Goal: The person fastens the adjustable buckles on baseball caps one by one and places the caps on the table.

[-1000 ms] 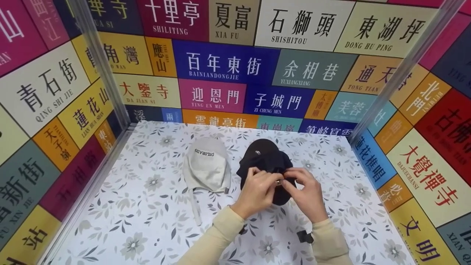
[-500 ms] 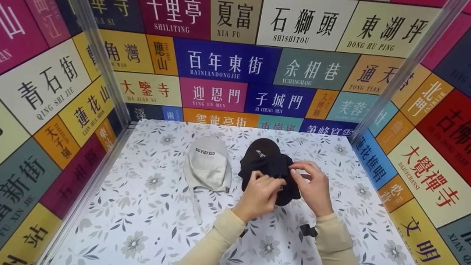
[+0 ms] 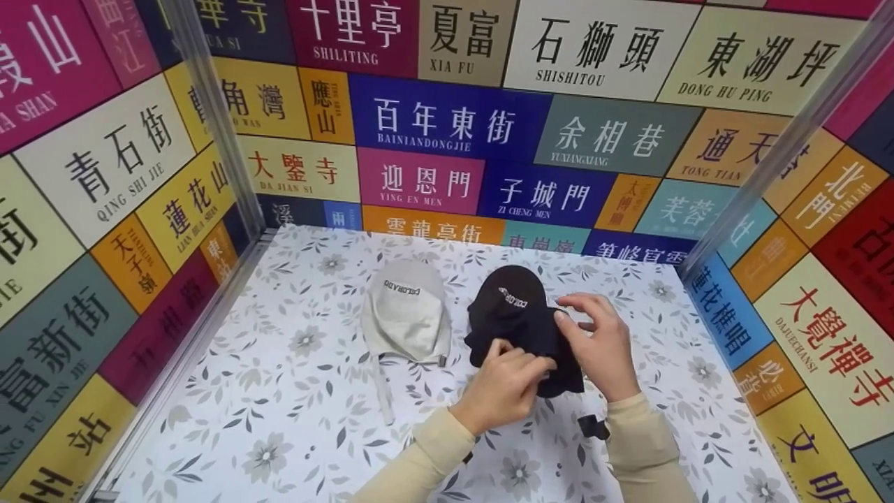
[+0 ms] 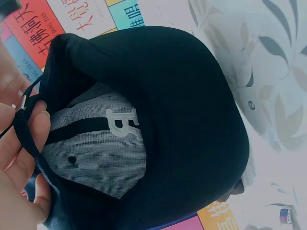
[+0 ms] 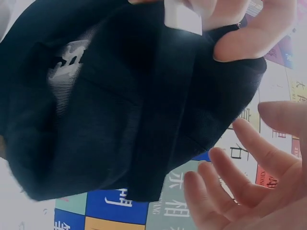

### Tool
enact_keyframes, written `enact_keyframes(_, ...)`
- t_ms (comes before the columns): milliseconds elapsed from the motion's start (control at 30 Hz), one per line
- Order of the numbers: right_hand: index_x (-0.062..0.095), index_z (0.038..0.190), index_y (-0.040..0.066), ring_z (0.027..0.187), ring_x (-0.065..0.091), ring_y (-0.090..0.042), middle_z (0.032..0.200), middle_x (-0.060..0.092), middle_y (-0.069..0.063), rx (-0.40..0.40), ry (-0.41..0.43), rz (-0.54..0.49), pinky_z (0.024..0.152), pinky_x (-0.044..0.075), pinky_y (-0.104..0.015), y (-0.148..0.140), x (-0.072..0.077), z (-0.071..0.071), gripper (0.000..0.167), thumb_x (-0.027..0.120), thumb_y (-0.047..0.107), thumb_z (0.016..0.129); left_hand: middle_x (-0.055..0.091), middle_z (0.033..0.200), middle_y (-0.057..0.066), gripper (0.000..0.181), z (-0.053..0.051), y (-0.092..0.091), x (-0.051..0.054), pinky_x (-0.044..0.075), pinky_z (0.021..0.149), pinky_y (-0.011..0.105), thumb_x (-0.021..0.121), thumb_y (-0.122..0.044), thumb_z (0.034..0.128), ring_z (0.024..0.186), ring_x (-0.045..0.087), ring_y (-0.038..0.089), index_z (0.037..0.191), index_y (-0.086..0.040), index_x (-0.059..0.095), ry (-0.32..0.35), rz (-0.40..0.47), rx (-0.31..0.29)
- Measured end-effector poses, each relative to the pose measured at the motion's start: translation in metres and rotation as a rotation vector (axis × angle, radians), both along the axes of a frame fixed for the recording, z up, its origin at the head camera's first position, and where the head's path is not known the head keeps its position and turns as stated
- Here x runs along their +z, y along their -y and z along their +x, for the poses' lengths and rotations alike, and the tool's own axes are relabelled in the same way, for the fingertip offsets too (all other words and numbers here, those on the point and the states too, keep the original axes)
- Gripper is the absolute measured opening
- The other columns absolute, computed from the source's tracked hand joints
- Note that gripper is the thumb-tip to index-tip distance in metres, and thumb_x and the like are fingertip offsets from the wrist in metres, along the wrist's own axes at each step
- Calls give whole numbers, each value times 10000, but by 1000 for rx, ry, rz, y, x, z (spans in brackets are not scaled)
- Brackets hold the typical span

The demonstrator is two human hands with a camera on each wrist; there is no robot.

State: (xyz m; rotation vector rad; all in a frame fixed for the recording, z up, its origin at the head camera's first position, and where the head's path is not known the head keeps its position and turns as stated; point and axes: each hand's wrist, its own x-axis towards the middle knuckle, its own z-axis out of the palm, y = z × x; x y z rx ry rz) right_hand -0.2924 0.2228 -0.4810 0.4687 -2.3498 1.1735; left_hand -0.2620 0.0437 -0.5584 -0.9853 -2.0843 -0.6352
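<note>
My left hand (image 3: 506, 384) grips a black baseball cap (image 3: 564, 363) by its back strap, with the thumb and fingers around the strap's metal buckle (image 5: 182, 18). In the left wrist view the cap's mesh lining and dark brim (image 4: 201, 120) face the camera. My right hand (image 3: 601, 346) is at the cap's right side; in the right wrist view its fingers (image 5: 259, 148) are spread and apart from the cloth. Behind the held cap lies a dark brown cap (image 3: 510, 285) with light lettering, partly hidden. To the left lies a beige cap (image 3: 405, 314) lettered COLORADO.
A loose strap (image 3: 384, 395) trails from the beige cap toward the front. The caps are over a table with a white floral cover (image 3: 265, 454). Panels of coloured signs (image 3: 447, 112) stand at the back and both sides, with metal posts (image 3: 213, 119) at the corners.
My right hand has let go at the strap and drawn back to the right, its fingers opening. The held cap has lowered, so more lettering shows on the brown cap.
</note>
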Motion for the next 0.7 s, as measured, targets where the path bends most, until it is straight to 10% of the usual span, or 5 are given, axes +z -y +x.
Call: enact_keyframes(700,729,1102,180,905,674,-215,1028,728,-25,107,149,292,793,511,-440,9,-6,5,204,759,240,909,668,917,-72,207,13,-3,-10,432,848,416,576,-106,892,846,620,138,1059,-189,666,41,-27,-22)
